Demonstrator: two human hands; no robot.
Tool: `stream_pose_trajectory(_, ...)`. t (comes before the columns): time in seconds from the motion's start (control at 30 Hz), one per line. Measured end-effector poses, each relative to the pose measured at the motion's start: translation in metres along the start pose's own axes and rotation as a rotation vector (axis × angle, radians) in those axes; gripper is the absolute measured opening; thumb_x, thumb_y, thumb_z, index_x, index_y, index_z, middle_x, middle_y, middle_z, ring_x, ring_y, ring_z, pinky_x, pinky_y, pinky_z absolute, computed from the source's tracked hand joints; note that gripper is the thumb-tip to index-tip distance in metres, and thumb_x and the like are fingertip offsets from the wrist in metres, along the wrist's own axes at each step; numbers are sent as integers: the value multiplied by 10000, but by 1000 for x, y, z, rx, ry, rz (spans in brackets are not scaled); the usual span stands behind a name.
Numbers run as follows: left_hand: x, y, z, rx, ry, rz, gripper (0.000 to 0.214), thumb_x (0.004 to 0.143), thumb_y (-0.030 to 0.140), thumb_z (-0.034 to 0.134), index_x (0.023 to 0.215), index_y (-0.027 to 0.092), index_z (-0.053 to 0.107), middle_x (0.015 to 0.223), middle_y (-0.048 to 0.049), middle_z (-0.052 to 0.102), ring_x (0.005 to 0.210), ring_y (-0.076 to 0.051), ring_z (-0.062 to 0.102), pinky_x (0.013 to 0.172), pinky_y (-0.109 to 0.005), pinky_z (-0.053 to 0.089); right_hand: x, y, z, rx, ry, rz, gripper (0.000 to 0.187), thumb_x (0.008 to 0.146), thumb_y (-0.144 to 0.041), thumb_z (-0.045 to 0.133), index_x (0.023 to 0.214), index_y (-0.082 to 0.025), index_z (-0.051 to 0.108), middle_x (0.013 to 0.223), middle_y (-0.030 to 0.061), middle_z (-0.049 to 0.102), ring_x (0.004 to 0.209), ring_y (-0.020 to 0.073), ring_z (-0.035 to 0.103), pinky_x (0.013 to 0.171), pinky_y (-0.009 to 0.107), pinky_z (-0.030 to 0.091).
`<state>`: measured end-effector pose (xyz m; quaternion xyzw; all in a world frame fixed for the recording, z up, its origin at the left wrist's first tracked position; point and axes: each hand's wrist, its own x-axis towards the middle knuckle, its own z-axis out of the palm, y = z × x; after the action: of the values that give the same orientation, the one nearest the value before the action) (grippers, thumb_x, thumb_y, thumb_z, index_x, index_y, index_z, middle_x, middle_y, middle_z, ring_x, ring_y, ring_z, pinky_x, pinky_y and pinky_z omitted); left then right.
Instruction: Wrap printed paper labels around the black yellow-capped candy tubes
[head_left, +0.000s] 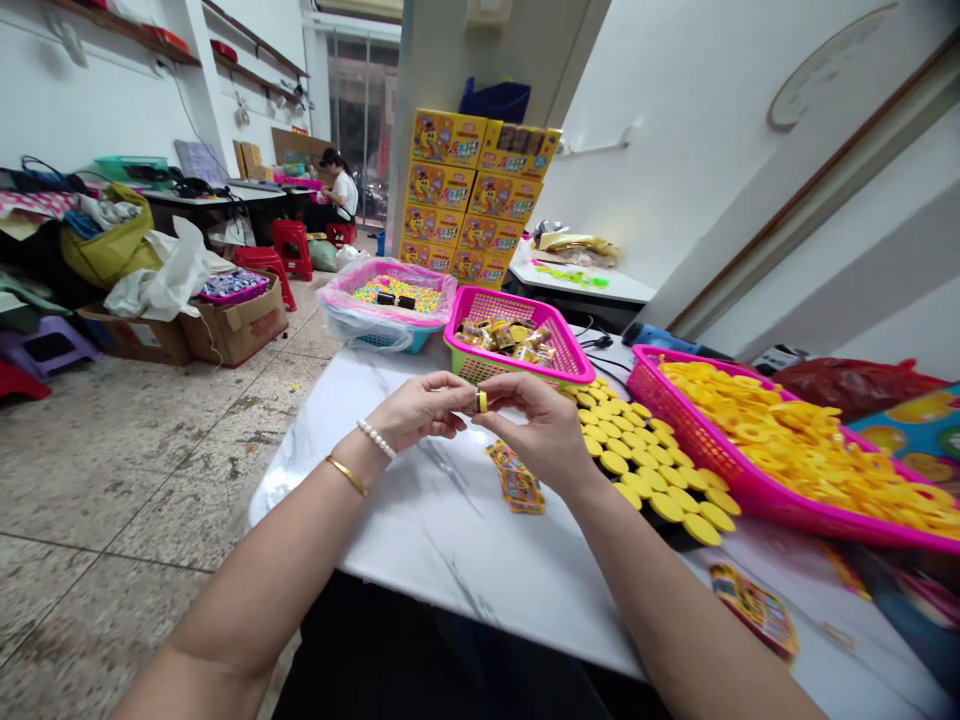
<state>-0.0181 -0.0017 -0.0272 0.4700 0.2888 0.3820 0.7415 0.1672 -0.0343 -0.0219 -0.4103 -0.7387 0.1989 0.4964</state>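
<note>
Over the white table, my left hand (pixel 427 410) and my right hand (pixel 536 420) meet at the fingertips. Between them is a small black cup with a yellow lid (pixel 481 401), pinched from both sides and partly hidden by the fingers. Colourful printed stickers (pixel 516 478) lie on the table just below my right hand. Right of that hand, many black cups with round yellow lids (pixel 645 455) stand close together. Behind my hands, a pink and green basket (pixel 517 335) holds small yellow wrapped pieces.
A pink basket (pixel 694 455) on the right is heaped with yellow plastic rings. A plastic-lined basin (pixel 337 300) holds coloured beads and two black cups. Printed yellow boxes (pixel 442 185) are stacked behind. More stickers (pixel 757 610) lie at right. A person (pixel 341 190) sits far back.
</note>
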Motion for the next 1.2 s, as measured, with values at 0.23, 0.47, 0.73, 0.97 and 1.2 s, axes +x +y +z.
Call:
stream_pose_trajectory(0.23, 4, 0, -3, -7, 123, 19, 389, 618, 374, 877, 798, 104, 661, 678, -41, 656, 517, -68, 560, 499, -178, 415, 1, -1, 2, -81, -50, -86, 195, 798, -285, 712, 991, -255, 707, 987, 48, 668, 868, 195, 672, 812, 371, 615)
stream_pose_trajectory(0.47, 2, -2, 5, 41, 121, 186, 402, 607, 349, 877, 872, 113, 687, 651, -22, 648, 539, -82, 558, 519, -203, 392, -4, -5, 5, -14, 27, -34, 151, 802, -274, 696, 946, -233, 700, 960, 46, 678, 787, 166, 687, 750, 335, 608)
stream_pose_trajectory(0.73, 3, -6, 13, 254, 192, 214, 442, 677, 528, 796, 797, 149, 604, 613, -15, 640, 466, -79, 546, 446, -182, 364, 5, 10, 11, 422, 39, 407, 359, 624, -401, 844, 860, -171, 702, 775, 31, 727, 677, 171, 686, 707, 362, 602)
stream_pose_trajectory(0.97, 3, 0, 6, 194, 213, 51, 481, 723, 598, 726, 759, 145, 568, 530, -1, 565, 377, -60, 448, 384, -173, 285, 2, 15, 6, 255, 51, 151, 286, 703, -350, 788, 938, -210, 706, 861, 25, 722, 785, 168, 689, 814, 347, 588)
stream_pose_trajectory(1.2, -2, 2, 12, 423, 217, 335, 269, 709, 315, 796, 878, 136, 687, 618, 17, 599, 527, -69, 526, 513, -177, 408, 6, 16, 12, 553, 67, 488, 371, 577, -426, 883, 782, -174, 704, 730, 30, 733, 660, 167, 704, 732, 341, 621)
